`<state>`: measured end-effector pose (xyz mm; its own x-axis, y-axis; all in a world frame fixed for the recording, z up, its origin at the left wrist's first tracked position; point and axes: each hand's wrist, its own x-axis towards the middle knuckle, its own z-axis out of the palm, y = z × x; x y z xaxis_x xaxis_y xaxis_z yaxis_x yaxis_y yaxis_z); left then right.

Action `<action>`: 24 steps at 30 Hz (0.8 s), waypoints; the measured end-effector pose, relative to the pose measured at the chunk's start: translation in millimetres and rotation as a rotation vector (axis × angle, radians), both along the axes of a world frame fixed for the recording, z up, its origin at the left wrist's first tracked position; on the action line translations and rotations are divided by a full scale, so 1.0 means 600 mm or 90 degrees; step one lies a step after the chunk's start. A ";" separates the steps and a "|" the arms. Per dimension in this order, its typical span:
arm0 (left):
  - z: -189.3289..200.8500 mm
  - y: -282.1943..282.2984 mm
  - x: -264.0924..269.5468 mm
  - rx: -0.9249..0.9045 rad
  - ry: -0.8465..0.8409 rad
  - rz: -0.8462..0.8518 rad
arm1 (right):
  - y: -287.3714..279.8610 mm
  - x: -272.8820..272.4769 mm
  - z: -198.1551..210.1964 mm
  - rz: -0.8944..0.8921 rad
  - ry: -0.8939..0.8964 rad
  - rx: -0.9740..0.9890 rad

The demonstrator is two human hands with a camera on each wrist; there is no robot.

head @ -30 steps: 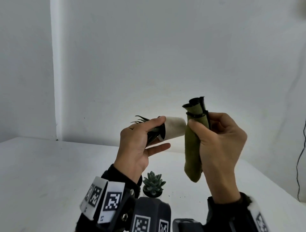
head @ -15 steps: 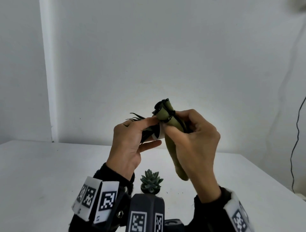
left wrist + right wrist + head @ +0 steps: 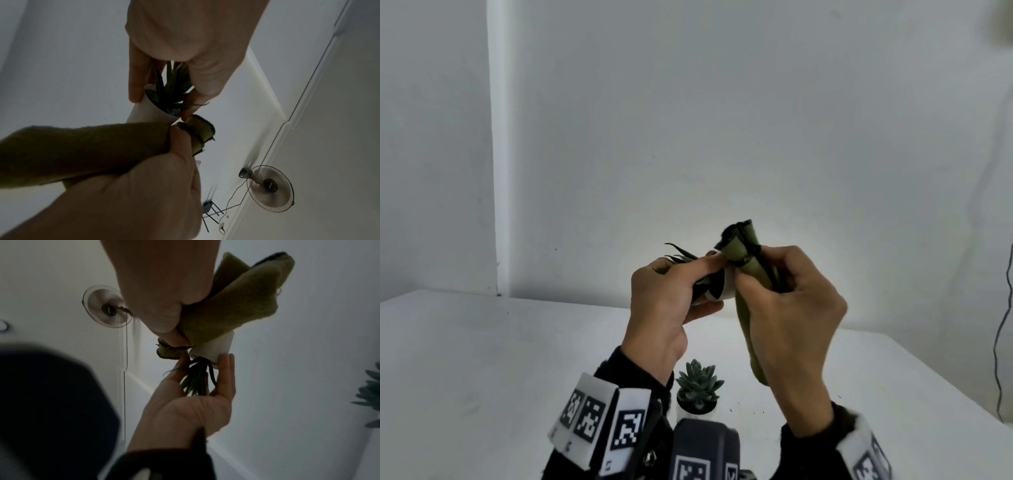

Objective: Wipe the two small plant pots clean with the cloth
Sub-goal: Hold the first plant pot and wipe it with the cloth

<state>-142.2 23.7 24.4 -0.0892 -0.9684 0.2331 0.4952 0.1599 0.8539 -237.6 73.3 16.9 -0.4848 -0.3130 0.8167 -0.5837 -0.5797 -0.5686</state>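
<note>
A small white pot (image 3: 727,287) with a dark spiky plant is held tipped on its side, high above the table. My left hand (image 3: 710,282) grips its rim end between thumb and fingers. My right hand (image 3: 763,270) clutches a rolled olive-green cloth (image 3: 748,335) and presses it against the pot's side, hiding most of the pot. The left wrist view shows the pot (image 3: 148,113) with the cloth (image 3: 82,151) laid across its base end. The second pot, holding a green succulent (image 3: 698,387), stands on the table below my hands, half hidden by my wrist gear.
The white table (image 3: 482,359) meets white walls at the back and ends in an edge on the right. A dark cable (image 3: 1000,342) hangs by the right wall. A fan (image 3: 269,190) is mounted high on the wall.
My right hand moved left with the cloth, from beside the pot to pressed onto it. The left hand kept its hold on the tipped pot.
</note>
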 end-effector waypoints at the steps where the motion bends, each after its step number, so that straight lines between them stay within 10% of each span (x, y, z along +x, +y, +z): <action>1: 0.001 -0.001 0.002 -0.002 -0.005 0.004 | -0.002 0.003 -0.004 -0.007 0.013 -0.003; 24: 0.007 0.009 0.000 0.008 -0.033 -0.042 | -0.017 -0.017 -0.011 -0.075 0.028 -0.052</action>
<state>-142.4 29.0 28.7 -0.1640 -0.9630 0.2139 0.4591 0.1174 0.8806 -247.6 63.0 10.6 -0.4774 -0.1879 0.8584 -0.6742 -0.5482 -0.4949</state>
